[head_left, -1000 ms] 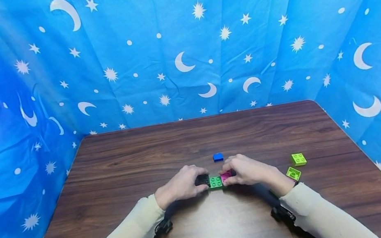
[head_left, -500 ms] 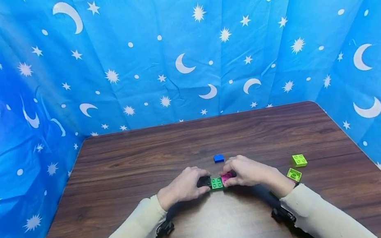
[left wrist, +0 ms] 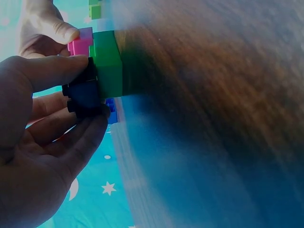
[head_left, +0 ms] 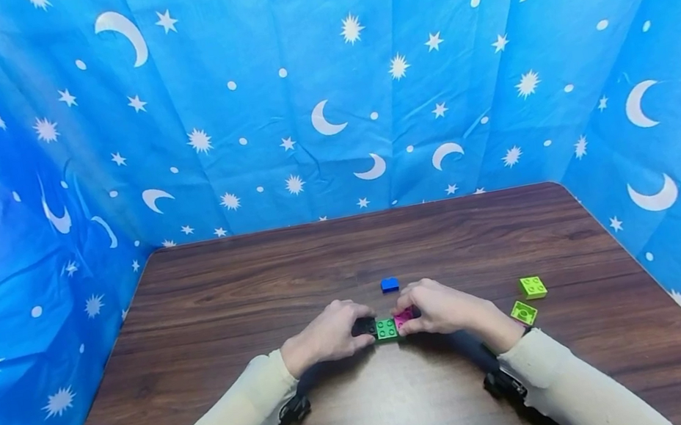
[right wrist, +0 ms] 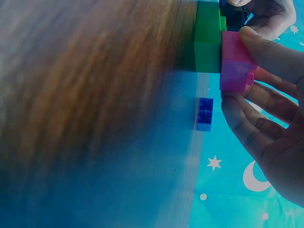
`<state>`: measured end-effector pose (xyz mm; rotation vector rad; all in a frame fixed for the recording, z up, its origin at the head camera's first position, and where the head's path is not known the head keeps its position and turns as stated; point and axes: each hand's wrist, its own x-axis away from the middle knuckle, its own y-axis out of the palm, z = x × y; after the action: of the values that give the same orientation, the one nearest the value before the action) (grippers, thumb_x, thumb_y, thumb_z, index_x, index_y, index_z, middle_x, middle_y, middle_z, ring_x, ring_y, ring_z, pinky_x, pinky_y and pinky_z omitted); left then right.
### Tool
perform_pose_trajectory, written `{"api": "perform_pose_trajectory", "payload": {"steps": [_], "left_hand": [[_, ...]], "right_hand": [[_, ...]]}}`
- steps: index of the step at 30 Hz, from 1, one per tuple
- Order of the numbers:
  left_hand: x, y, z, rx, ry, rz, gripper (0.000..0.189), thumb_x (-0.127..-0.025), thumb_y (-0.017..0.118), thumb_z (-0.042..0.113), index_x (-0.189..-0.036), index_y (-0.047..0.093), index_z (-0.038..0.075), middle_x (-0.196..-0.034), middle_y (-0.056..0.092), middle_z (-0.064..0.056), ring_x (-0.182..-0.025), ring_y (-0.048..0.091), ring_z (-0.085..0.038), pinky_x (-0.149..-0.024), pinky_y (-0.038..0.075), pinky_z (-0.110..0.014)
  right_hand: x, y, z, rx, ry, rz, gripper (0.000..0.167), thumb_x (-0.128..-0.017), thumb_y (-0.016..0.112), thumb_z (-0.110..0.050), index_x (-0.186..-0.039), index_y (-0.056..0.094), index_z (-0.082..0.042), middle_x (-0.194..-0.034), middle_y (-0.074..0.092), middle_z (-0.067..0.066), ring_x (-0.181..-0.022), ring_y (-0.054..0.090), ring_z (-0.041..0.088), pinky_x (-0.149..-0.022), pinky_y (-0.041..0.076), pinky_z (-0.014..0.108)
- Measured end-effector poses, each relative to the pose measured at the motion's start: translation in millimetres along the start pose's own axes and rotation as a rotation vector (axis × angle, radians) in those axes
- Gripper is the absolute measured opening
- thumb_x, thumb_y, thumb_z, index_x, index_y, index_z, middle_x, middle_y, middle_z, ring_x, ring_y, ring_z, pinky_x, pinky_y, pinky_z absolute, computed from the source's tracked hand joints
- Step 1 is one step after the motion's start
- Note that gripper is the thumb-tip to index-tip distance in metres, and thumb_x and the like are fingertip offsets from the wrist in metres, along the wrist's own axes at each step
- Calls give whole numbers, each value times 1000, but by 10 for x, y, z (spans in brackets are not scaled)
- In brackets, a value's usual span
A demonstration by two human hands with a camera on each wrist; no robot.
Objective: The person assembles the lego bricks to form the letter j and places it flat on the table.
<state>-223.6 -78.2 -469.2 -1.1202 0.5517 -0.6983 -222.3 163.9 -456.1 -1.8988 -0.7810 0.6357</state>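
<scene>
A green building brick [head_left: 386, 329] stands on the table, with bare studs showing in its middle. At its left end a black brick [left wrist: 84, 97] sits at a higher level, and my left hand [head_left: 324, 332] pinches it between thumb and fingers. On the opposite end is a pink brick [right wrist: 236, 64], set higher than the green one. The thumb and fingers of my right hand [head_left: 445, 308] grip this pink brick. Fingers partly cover both held bricks in the head view. Just beyond them lies a small blue brick [head_left: 390, 284], apart from both hands.
Two lime bricks lie on the wooden table [head_left: 244, 280] beyond the right forearm. One lime brick [head_left: 533, 287] has its studs up; the nearer lime brick [head_left: 523, 313] shows its hollow underside. A blue curtain [head_left: 257, 107] surrounds the table's back and sides.
Both hands keep their grip on the black and pink bricks, with hardly any movement. The whole head view has shifted slightly.
</scene>
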Motion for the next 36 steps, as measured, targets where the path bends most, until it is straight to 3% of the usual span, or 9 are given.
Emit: {"api": "perform_pose_trajectory", "payload": {"steps": [20, 36], "left_hand": [[2, 32, -9, 4, 18, 39, 38, -84, 76, 24, -116, 69, 5, -107, 72, -5, -96, 67, -17, -86, 53, -27], [15, 3, 29, 68, -42, 22, 37, -83, 76, 23, -114, 68, 4, -103, 73, -6, -90, 67, -14, -80, 53, -23]], "right_hand": [[-22, -20, -24, -13, 22, -30, 23, -85, 75, -26, -100, 74, -9, -94, 71, 0, -82, 62, 11, -70, 49, 26], [-22, -6, -15, 5, 27, -37, 22, -86, 75, -27, -100, 73, -10, -93, 69, -2, -81, 60, 9, -71, 49, 26]]}}
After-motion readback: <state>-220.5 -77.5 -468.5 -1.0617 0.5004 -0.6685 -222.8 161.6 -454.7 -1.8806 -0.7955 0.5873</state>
